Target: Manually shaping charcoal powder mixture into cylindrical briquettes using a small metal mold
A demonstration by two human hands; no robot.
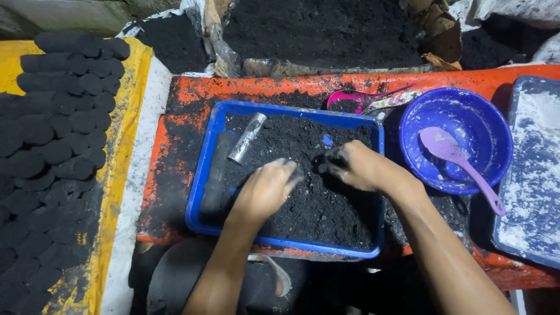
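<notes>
Both forearms reached down from the camera into a blue tray [205, 169] on the orange worktop [175, 116]. Left hand [265, 189] lay flat and open, palm down on the black powder [303, 192]; right hand [353, 166] curled loosely into the same powder, its grip pinching a little of it and nothing solid. Judging by this, the powder was being mixed or gathered by hand, and next would come scooping up a handful. A metal tube [247, 137] and a dark cylinder [217, 172] lay at the tray's left side (close to the left hand). Nearby sat a blue bowl [466, 111] with a purple spoon [452, 154], and black pressed pieces [58, 128] lay on yellow sheeting [125, 116] well to the left.
</notes>
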